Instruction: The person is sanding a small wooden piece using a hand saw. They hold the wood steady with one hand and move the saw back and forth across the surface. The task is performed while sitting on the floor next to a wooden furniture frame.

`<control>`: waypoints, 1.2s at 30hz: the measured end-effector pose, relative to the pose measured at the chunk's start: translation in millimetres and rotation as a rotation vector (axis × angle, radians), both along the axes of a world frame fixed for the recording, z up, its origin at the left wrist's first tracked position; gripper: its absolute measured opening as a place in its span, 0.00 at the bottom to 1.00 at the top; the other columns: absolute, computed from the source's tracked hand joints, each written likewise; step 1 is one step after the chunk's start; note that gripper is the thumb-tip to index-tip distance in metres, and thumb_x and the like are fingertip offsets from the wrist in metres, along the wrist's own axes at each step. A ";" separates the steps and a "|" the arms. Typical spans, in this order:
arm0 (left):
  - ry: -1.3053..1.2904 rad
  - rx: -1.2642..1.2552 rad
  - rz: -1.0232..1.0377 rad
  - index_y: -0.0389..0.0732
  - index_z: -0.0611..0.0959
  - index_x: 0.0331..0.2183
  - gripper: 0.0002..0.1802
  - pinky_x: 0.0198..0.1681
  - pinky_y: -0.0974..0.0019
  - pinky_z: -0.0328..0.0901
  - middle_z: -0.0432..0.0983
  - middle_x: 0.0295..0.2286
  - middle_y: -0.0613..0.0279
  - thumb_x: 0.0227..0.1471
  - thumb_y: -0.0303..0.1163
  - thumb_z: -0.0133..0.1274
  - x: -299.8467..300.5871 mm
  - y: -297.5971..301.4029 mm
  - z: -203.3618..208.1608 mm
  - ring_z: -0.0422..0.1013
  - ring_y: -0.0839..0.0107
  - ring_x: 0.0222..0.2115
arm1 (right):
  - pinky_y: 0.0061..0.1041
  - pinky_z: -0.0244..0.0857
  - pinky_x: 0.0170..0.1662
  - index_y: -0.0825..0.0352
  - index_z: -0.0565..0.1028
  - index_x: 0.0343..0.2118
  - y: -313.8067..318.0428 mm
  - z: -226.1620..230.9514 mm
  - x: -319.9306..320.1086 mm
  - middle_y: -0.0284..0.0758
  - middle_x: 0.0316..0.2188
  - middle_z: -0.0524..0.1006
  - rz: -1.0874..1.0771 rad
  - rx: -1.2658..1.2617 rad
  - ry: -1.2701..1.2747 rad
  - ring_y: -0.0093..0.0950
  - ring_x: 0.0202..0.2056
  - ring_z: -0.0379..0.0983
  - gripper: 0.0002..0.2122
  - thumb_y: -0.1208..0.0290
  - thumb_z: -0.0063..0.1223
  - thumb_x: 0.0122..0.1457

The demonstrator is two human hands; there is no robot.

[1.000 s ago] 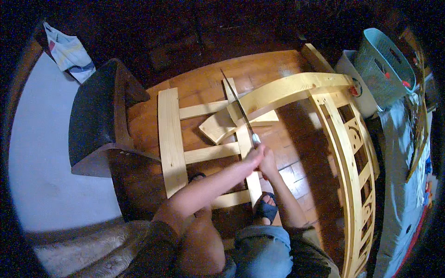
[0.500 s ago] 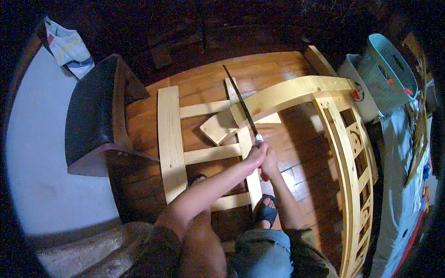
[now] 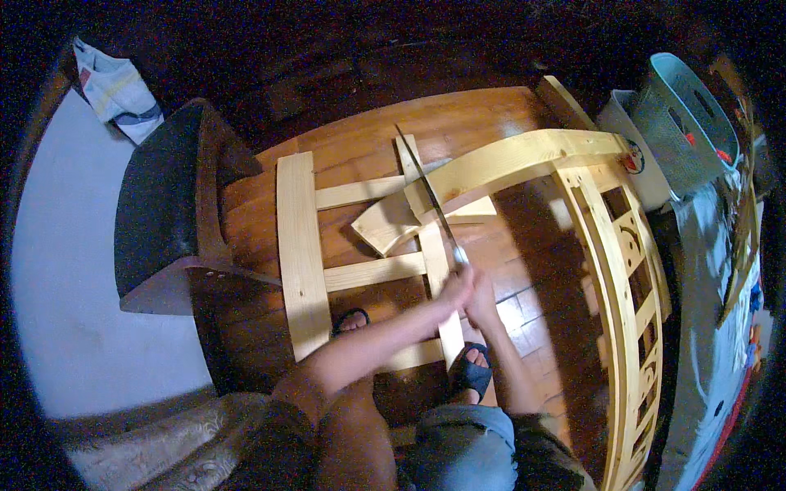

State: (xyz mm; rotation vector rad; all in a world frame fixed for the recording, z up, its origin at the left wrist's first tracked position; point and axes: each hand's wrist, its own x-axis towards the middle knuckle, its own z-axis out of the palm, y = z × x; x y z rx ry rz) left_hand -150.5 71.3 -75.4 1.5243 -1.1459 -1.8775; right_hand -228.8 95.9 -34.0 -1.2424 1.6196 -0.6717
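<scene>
- The left hand (image 3: pixel 458 288) is clamped around the handle (image 3: pixel 461 257) of the saw, close behind the blade; its fingers are too blurred to count.
- The right hand (image 3: pixel 481 304) presses against it on the right and slightly nearer the body, and seems closed on the same handle; how much of it the palm covers cannot be told.
- The saw's blade (image 3: pixel 426 185) points away from the person and leans left, so its long axis slants from the hands to a tip well beyond the wood.
- The beam (image 3: pixel 499 162) lies ahead of both hands, the left appearing slightly nearer. Its long axis runs from lower left to upper right, and the blade crosses it steeply near its left end; how deep the edge sits cannot be seen.
- That end overlies the frame (image 3: pixel 300 237), whose two rails run away from the person.
- The left foot (image 3: pixel 352 320) is just beside the frame's left rail, and the right foot (image 3: pixel 472 372) beside its right rail.
- Rightward, the beam reaches over the top of a slatted panel (image 3: pixel 612 327).
- Farther out, a basket (image 3: pixel 686 151) stands at upper right, and a dark chair (image 3: pixel 160 213) at left.
</scene>
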 end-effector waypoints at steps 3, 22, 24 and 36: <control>0.055 -0.111 0.051 0.33 0.71 0.26 0.29 0.29 0.56 0.63 0.70 0.21 0.51 0.50 0.52 0.31 -5.1 -9.3 24.4 0.68 0.61 0.26 | 0.30 0.64 0.27 0.72 0.72 0.32 -17.9 -19.1 -11.8 0.43 0.24 0.75 0.009 -0.049 0.122 0.31 0.26 0.71 0.11 0.68 0.45 0.51; -0.067 -0.150 -0.176 0.30 0.71 0.29 0.26 0.32 0.56 0.62 0.68 0.24 0.46 0.51 0.47 0.33 -8.5 13.2 15.9 0.66 0.59 0.26 | 0.32 0.64 0.32 0.71 0.72 0.35 15.0 -10.4 -13.7 0.43 0.26 0.74 -0.045 -0.077 -0.048 0.33 0.29 0.71 0.12 0.69 0.42 0.52; -0.052 -0.249 0.000 0.33 0.70 0.27 0.22 0.31 0.59 0.61 0.68 0.22 0.52 0.50 0.46 0.37 -21.4 93.7 -42.5 0.65 0.64 0.26 | 0.33 0.63 0.38 0.69 0.71 0.37 79.3 -26.6 -19.6 0.42 0.31 0.73 0.118 -0.217 0.076 0.33 0.34 0.69 0.12 0.69 0.40 0.53; -0.015 -0.218 0.082 0.34 0.72 0.25 0.25 0.23 0.62 0.62 0.69 0.20 0.54 0.49 0.49 0.38 8.8 -12.2 15.8 0.66 0.65 0.21 | 0.34 0.64 0.28 0.73 0.71 0.25 -21.4 -54.1 -0.6 0.46 0.23 0.74 -0.021 -0.284 0.015 0.35 0.25 0.71 0.10 0.70 0.42 0.51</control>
